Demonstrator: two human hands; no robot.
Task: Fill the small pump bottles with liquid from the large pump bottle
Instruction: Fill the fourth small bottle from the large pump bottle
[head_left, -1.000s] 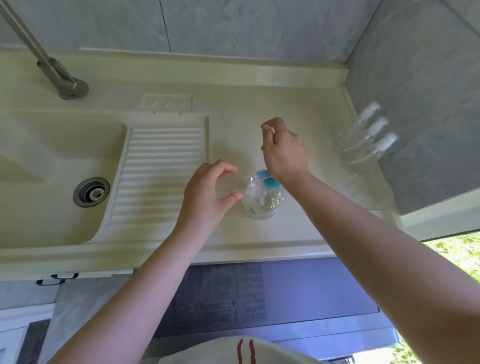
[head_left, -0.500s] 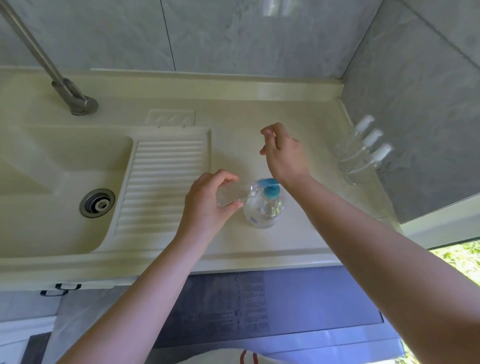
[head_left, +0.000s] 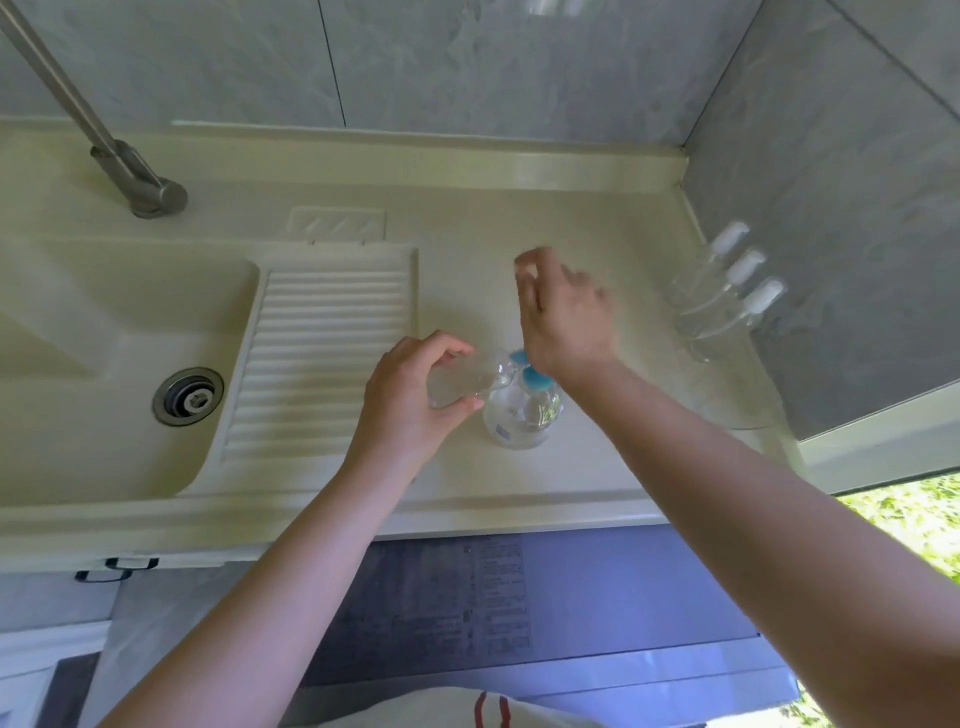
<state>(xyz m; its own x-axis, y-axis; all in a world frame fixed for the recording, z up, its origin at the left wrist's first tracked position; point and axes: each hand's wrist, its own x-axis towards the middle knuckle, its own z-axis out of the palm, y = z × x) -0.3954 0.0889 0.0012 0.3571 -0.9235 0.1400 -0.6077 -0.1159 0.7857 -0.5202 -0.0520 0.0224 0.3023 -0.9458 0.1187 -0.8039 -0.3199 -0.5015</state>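
Cream counter (head_left: 597, 483): your left hand (head_left: 410, 400) grips a small clear plastic bottle (head_left: 462, 382) tilted at the large clear blue-pump bottle (head_left: 522, 410); your blurred right hand (head_left: 563, 322), fingers curled, grasp unclear, could mis-press and spill.

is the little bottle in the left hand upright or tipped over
Tipped. The small bottle lies nearly sideways in the left hand, its mouth toward the large pump bottle's blue nozzle.

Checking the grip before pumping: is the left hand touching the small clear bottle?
Touching. The head view shows the left hand with fingers and thumb curled round the small clear bottle.
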